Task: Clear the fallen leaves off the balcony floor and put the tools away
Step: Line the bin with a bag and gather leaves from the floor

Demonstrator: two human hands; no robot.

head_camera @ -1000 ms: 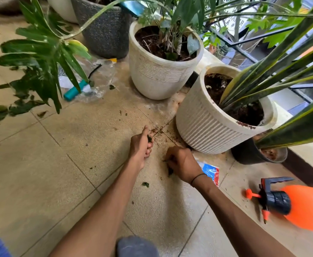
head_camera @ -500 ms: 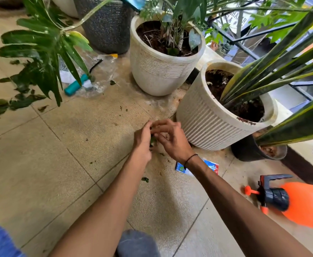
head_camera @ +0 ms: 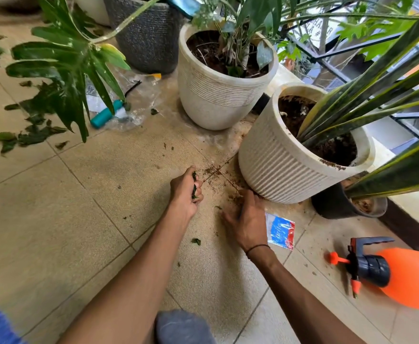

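Left grip: my left hand (head_camera: 186, 188) is curled into a fist round a small wad of leaf scraps (head_camera: 194, 187); their dark green edges show between my fingers.
Right grip: my right hand (head_camera: 247, 218) lies flat and spread on the balcony floor (head_camera: 54, 219), holding nothing, fingertips at the spilled soil (head_camera: 230, 192).
How the scraps handle: I judge them feather-light, limp and crumbly, so a loose fist keeps them; squeezing hard would only shred them.
Where to take hold: pinch each loose bit by its edge, or sweep with the flat palm into a heap first.
Nearest loose bit: a leaf fragment (head_camera: 196, 241) at 6 o'clock from my left fist, near my forearm.
Ribbed white pot (head_camera: 285, 170): at 2 o'clock from my right hand, its base just beside my fingertips.
Bigger pile: fallen leaves (head_camera: 30, 135) well apart, at 10 o'clock.
Tools: an orange sprayer (head_camera: 401, 274) at 4 o'clock, a teal-handled tool (head_camera: 104, 116) at 11 o'clock.
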